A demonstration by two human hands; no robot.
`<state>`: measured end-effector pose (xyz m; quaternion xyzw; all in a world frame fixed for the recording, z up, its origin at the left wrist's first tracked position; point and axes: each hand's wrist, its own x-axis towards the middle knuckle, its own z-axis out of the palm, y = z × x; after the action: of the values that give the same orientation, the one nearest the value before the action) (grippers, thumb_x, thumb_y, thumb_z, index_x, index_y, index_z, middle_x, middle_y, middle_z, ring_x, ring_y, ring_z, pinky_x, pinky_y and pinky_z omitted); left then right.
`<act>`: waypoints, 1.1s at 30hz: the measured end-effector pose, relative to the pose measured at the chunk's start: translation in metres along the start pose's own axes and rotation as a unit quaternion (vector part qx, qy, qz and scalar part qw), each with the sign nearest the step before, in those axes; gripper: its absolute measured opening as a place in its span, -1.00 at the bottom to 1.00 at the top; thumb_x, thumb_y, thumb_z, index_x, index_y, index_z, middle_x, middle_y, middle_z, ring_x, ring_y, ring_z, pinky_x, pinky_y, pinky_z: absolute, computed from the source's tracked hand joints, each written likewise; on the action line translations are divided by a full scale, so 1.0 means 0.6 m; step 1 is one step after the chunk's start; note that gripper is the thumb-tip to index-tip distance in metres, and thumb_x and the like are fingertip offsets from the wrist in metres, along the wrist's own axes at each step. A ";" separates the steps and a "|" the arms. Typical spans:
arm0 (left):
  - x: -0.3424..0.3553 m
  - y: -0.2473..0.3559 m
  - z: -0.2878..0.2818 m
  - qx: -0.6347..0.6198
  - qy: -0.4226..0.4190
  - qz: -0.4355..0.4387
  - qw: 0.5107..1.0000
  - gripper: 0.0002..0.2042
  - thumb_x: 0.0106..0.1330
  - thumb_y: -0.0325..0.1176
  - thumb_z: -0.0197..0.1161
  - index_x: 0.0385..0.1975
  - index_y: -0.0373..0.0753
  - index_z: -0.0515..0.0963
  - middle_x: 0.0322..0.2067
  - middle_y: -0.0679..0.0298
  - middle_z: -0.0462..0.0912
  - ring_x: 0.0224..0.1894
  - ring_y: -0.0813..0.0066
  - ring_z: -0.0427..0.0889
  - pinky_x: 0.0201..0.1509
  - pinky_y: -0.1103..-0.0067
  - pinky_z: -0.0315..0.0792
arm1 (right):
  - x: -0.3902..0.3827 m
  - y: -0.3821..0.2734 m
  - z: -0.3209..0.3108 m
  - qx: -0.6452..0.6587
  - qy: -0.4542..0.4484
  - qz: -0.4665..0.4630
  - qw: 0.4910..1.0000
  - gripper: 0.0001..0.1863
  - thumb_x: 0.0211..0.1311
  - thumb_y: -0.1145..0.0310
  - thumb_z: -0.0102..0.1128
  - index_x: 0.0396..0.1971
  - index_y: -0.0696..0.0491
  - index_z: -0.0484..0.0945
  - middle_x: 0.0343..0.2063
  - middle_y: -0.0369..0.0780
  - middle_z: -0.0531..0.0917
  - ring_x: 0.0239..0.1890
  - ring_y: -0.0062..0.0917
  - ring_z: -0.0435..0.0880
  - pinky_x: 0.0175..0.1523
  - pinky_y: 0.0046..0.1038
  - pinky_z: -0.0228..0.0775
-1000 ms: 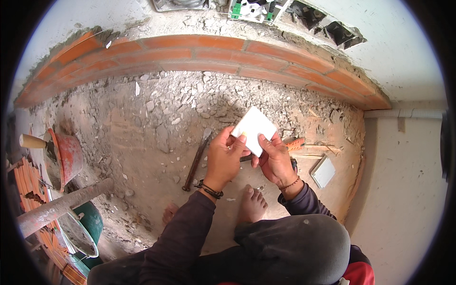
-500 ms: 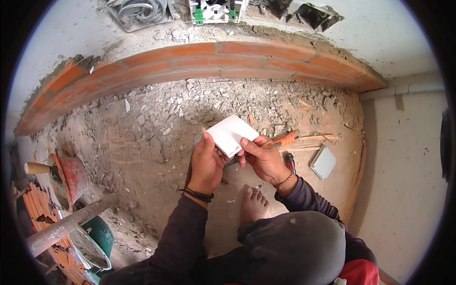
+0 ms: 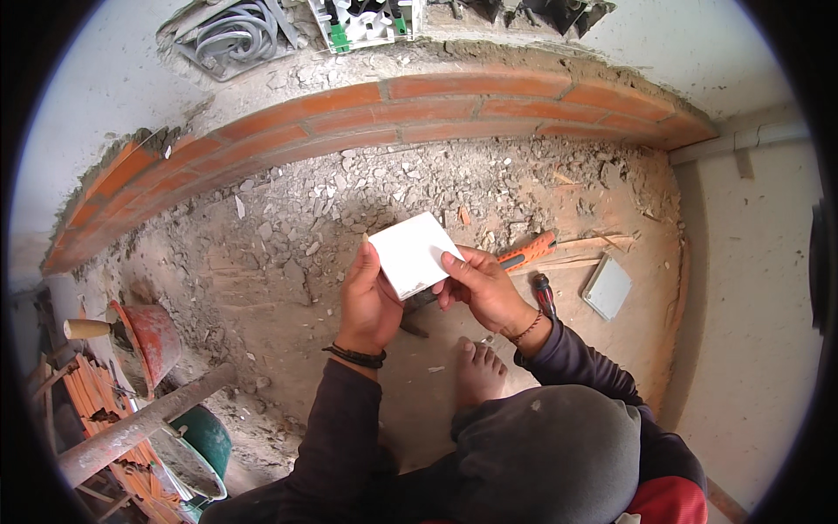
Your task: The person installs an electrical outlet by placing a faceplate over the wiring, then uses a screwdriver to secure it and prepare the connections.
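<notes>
A small white square plate (image 3: 408, 246) sits between my two hands above the rubble. My left hand (image 3: 362, 301) cups its left side, thumb up along the edge. My right hand (image 3: 487, 293) grips the right side, thumb lying on the top face. Just beyond my right hand on the floor are an orange-handled tool (image 3: 528, 251), a red-and-black screwdriver handle (image 3: 545, 295) and another flat white piece (image 3: 607, 288). A dark metal tool (image 3: 412, 326) shows under the plate, mostly hidden.
A low brick band (image 3: 428, 108) curves beneath wall recesses holding coiled conduit (image 3: 236, 39) and a white-and-green box (image 3: 365, 19). Rubble covers the floor before it. At left are a red bucket (image 3: 158, 341), a green bucket (image 3: 208, 441) and a pole (image 3: 144, 426). My bare foot (image 3: 480, 371) is below.
The plate has moved left and slightly down and turned. My left thumb has shifted from its face to its left edge. The view has shifted, showing more of the coiled conduit.
</notes>
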<state>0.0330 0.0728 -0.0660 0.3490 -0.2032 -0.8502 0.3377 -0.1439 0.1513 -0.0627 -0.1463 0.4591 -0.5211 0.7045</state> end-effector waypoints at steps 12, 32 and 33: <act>-0.004 0.005 0.001 -0.018 -0.046 -0.038 0.998 -0.43 0.64 0.11 -0.26 0.28 -0.24 0.40 0.13 0.18 0.62 0.14 0.26 0.63 0.23 0.28 0.48 | 0.001 0.002 0.006 0.001 0.061 0.054 0.997 -0.69 0.56 0.15 0.11 -0.21 0.12 0.60 -0.50 -0.29 0.62 -0.54 -0.62 0.59 -0.39 -0.48 0.52; -0.007 0.002 0.008 0.105 0.003 -0.001 0.995 -0.71 0.62 -0.28 0.04 0.17 -0.29 0.45 0.05 0.25 0.61 0.03 0.49 0.64 0.07 0.53 0.63 | 0.008 -0.006 0.006 0.033 0.074 -0.045 0.996 -0.78 0.39 0.31 0.36 -0.13 0.08 0.55 -0.47 -0.31 0.64 -0.57 -0.67 0.58 -0.47 -0.60 0.47; -0.007 0.003 0.008 0.098 -0.001 0.001 0.995 -0.71 0.62 -0.28 0.04 0.17 -0.30 0.45 0.05 0.24 0.61 0.03 0.48 0.64 0.07 0.53 0.63 | 0.009 -0.006 0.006 0.037 0.070 -0.042 0.996 -0.77 0.39 0.30 0.36 -0.11 0.08 0.55 -0.47 -0.31 0.65 -0.57 -0.66 0.58 -0.47 -0.60 0.47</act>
<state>0.0325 0.0749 -0.0596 0.3796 -0.2865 -0.8260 0.3025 -0.1433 0.1442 -0.0609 -0.1022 0.4810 -0.5761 0.6529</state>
